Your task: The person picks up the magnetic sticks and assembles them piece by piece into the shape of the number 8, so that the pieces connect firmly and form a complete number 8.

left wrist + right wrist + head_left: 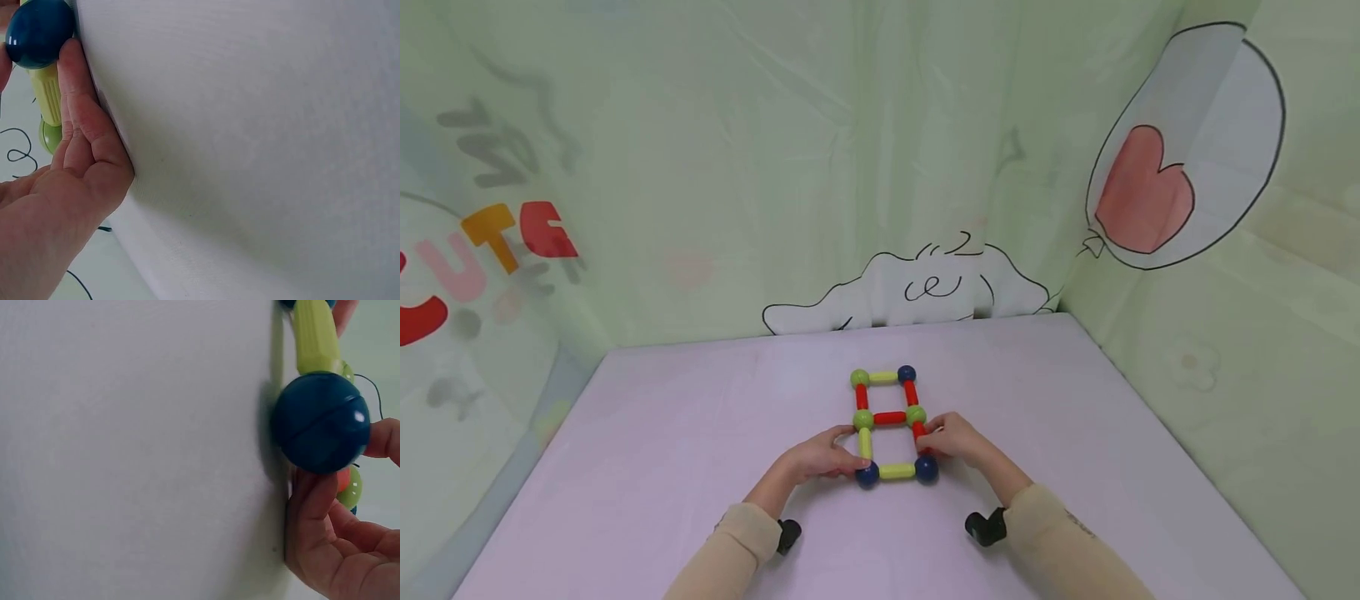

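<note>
On the table lies a flat ball-and-stick building toy frame (890,417), two joined squares of red and yellow sticks with green and blue balls at the joints. My left hand (822,455) holds its near left corner, thumb and fingers on either side of the blue ball (40,32) there. At the right side, my right hand (955,438) grips the frame by the near red stick (918,432), close to the near right blue ball (322,422). A yellow stick (897,472) joins these two blue balls. The frame's far end extends beyond both hands.
The table (700,417) has a pale cover. Behind it hangs a light green curtain (700,167) with cartoon drawings, which continues along both sides. A black wrist device (985,527) sits at the right sleeve, another (788,536) at the left sleeve.
</note>
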`<state>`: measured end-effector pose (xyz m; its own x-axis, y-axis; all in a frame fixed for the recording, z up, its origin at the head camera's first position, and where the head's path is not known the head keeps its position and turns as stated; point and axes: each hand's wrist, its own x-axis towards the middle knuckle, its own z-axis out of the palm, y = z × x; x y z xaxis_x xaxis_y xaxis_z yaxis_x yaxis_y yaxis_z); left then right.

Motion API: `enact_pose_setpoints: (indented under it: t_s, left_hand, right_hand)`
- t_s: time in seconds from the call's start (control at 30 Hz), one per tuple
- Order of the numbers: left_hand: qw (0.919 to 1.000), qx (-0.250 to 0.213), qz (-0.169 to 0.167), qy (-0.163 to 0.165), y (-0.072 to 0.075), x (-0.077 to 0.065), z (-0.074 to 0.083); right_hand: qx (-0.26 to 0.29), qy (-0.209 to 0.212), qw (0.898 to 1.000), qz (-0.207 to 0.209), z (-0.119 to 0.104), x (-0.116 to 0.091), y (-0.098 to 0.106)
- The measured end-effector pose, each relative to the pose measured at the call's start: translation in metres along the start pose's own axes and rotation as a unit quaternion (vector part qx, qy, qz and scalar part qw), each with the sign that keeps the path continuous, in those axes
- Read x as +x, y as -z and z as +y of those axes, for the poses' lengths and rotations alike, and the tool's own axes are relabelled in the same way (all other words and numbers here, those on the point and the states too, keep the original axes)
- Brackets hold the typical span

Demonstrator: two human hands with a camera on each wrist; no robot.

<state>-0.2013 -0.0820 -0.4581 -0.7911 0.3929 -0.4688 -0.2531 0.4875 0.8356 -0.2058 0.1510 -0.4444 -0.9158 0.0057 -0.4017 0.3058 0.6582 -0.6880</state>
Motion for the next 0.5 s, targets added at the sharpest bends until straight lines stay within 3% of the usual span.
enact_pose_setpoints:
  t_s: [0.5]
  left_hand:
    - [0.9999, 0.009, 0.009, 0.002, -0.0014, -0.0025, 0.0011]
  right_hand:
    - [0.009, 0.011, 1.000, -0.007, 0.0051, -0.0001, 0.0001]
